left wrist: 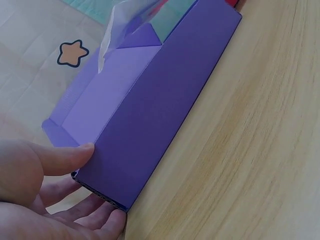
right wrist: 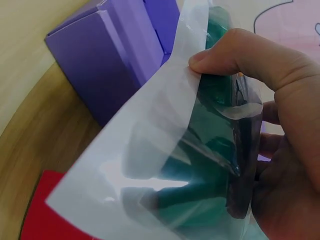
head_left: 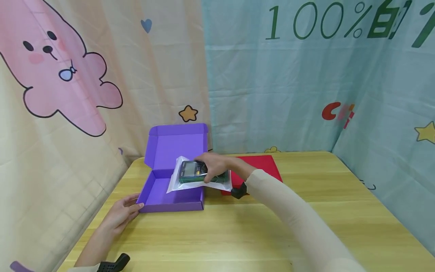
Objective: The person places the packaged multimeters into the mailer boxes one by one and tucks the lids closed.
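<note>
An open purple cardboard box [head_left: 171,207] stands on the left part of the table, its lid raised at the back. My left hand [head_left: 119,213] holds the box's front left corner; in the left wrist view its thumb [left wrist: 65,159] lies at the top edge and the fingers are round the outer side. Above the box's right side, my right hand [head_left: 217,166] grips a digital multimeter [head_left: 188,172] with a grey screen and a green case. The meter sits in a plastic bag [right wrist: 115,165], clear in front and white behind. Part of the meter is hidden by the hand.
A flat red box [head_left: 265,166] lies right of the purple one, partly behind my right forearm. The light wooden table [head_left: 340,211] stretches to the right and front. Printed curtains [head_left: 258,98] hang behind the table and at both sides.
</note>
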Tool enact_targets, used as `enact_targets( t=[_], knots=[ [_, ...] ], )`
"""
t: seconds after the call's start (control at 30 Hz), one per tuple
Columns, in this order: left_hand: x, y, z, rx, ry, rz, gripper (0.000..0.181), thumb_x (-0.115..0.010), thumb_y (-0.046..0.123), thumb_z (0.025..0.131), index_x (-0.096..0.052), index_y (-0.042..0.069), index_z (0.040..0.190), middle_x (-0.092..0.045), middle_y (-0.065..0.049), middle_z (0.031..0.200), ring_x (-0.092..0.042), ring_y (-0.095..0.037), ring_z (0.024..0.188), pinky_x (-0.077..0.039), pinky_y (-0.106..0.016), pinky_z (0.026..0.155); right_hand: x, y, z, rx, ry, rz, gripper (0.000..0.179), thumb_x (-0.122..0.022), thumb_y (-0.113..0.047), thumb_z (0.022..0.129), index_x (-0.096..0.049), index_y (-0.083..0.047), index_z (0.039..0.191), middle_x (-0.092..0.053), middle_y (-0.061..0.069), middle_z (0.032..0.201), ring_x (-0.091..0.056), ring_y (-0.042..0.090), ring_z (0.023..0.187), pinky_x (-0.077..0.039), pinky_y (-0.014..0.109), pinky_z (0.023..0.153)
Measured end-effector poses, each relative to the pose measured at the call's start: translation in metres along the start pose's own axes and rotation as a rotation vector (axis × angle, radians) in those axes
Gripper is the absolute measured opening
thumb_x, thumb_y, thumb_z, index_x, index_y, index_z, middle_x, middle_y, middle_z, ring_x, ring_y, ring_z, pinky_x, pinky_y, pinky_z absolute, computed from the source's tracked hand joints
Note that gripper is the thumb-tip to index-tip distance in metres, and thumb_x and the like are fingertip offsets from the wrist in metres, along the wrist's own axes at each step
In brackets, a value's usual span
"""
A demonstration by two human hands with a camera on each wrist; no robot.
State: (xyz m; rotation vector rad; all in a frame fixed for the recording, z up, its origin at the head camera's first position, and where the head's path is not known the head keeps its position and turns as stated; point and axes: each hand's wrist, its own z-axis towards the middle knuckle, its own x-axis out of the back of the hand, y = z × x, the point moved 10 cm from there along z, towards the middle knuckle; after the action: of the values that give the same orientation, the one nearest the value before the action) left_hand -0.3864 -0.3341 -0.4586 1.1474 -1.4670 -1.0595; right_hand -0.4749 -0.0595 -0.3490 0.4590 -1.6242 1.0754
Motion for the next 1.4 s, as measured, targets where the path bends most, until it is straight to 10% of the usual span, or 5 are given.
enact_targets(
  t=[0.43, 1.4],
  knots=[
    [-0.001, -0.001, 0.0, -0.009, -0.007, -0.021, 0.069, -0.06, 0.006, 0.104, -0.021, -0.014, 0.157, -0.026, -0.037, 0.157, -0.059, -0.01, 0.112, -0.05, -0.025, 0.097, -0.013, -0.04, 0.048, 0.133, -0.053, 0.045, 0.05, -0.084, -0.013, 0.076, -0.062, -0.009, 0.121, -0.064, -0.002, 0.1, -0.057, 0.014, 0.089, -0.049, 0.024, 0.077],
    [0.002, -0.001, 0.002, -0.003, 0.01, -0.018, 0.067, -0.058, 0.005, 0.105, -0.021, -0.013, 0.157, -0.027, -0.037, 0.156, -0.059, -0.011, 0.11, -0.05, -0.024, 0.094, -0.068, -0.028, 0.087, -0.037, 0.014, -0.041, 0.072, -0.088, -0.024, 0.08, -0.057, -0.001, 0.141, -0.062, -0.004, 0.101, -0.056, 0.011, 0.09, -0.046, 0.02, 0.076]
  ],
)
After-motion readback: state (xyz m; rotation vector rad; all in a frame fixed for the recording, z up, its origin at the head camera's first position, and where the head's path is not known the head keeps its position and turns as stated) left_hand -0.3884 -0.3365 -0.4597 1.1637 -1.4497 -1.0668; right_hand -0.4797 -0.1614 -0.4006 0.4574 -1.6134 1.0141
